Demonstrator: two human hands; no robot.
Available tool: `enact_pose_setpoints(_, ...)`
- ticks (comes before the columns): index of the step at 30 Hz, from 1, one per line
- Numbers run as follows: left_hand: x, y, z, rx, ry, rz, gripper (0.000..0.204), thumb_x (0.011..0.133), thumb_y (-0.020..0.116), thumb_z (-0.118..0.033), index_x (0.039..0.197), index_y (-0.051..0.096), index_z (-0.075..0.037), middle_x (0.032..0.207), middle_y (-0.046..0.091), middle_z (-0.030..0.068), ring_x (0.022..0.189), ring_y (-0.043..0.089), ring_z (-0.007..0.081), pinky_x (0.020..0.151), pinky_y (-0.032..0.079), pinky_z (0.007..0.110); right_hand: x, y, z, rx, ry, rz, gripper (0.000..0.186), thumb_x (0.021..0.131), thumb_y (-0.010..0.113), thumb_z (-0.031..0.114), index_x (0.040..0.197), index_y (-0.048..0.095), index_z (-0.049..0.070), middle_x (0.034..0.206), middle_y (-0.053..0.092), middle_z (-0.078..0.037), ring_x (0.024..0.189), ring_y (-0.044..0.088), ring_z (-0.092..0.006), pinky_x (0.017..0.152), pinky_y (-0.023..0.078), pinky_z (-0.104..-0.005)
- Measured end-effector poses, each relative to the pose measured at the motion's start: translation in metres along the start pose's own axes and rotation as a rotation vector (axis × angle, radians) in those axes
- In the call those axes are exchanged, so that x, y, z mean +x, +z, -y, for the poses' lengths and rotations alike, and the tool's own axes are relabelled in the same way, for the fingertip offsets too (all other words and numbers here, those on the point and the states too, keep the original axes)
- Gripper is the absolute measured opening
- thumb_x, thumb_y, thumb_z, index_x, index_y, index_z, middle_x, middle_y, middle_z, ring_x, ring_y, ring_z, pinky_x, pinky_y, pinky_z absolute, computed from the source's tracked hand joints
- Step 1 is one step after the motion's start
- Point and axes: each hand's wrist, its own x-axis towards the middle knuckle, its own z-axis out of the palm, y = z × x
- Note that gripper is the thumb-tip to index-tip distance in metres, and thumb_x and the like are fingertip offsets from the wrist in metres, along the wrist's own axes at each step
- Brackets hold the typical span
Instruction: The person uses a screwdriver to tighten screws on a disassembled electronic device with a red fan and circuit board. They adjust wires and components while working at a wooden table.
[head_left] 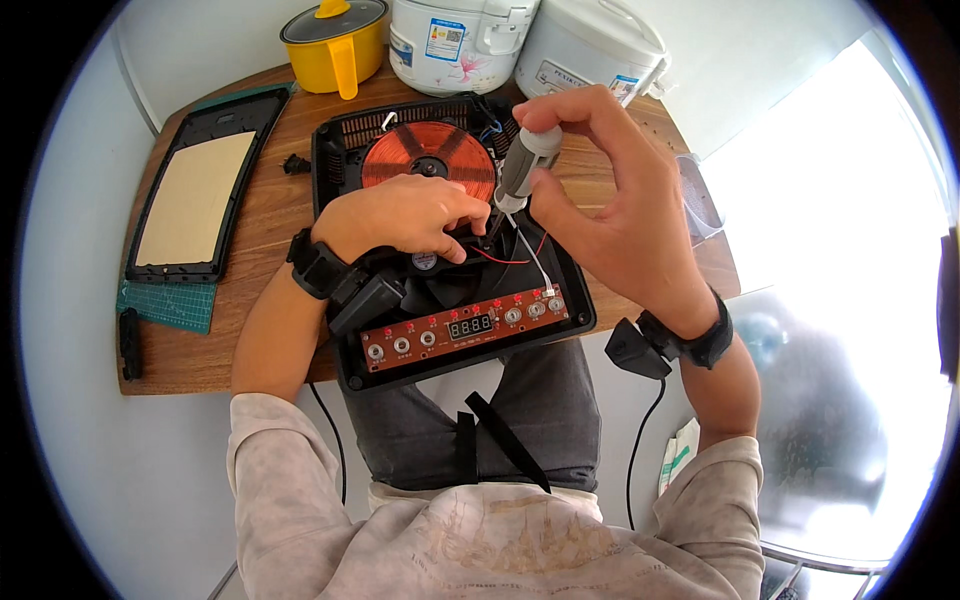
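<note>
An opened induction cooker lies on the table in front of me, a copper coil in its far half. My right hand grips a grey and white screwdriver by its handle, fingers at the top and thumb along the side. The shaft slants down to the black cooling fan below the coil. Beside the shaft, my left hand rests with thumb and fingers curled over the fan's housing; whatever they pinch is hidden. A brown circuit board with a small display lies along the near edge.
The cooker's top panel lies on a green cutting mat at the left. Behind stand a yellow pot and two white rice cookers. Thin red and white wires run near the fan. A clear container sits at the right edge.
</note>
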Motion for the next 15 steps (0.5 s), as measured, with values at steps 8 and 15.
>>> enact_pose_setpoints(8, 0.0005, 0.0015, 0.0014, 0.017, 0.000, 0.009, 0.039, 0.083, 0.082, -0.029, 0.114, 0.067, -0.010, 0.098, 0.069, 0.0096, 0.098, 0.069, 0.0301, 0.081, 0.052, 0.046, -0.0007, 0.0007, -0.0030, -0.058, -0.022, -0.045, 0.029, 0.082, 0.078, 0.007, 0.108, 0.065, 0.007, 0.106, 0.068, -0.010, 0.099, 0.066, -0.0269, 0.087, 0.052, -0.0363)
enact_pose_setpoints(15, -0.0002, -0.0039, -0.0069, -0.007, -0.047, 0.035, 0.038, 0.083, 0.082, -0.028, 0.114, 0.067, -0.011, 0.099, 0.069, 0.0091, 0.098, 0.068, 0.0300, 0.082, 0.051, 0.046, 0.0006, 0.0007, -0.0067, -0.072, -0.075, -0.036, 0.028, 0.082, 0.077, 0.006, 0.107, 0.066, 0.004, 0.105, 0.069, -0.008, 0.097, 0.066, -0.0282, 0.086, 0.052, -0.0370)
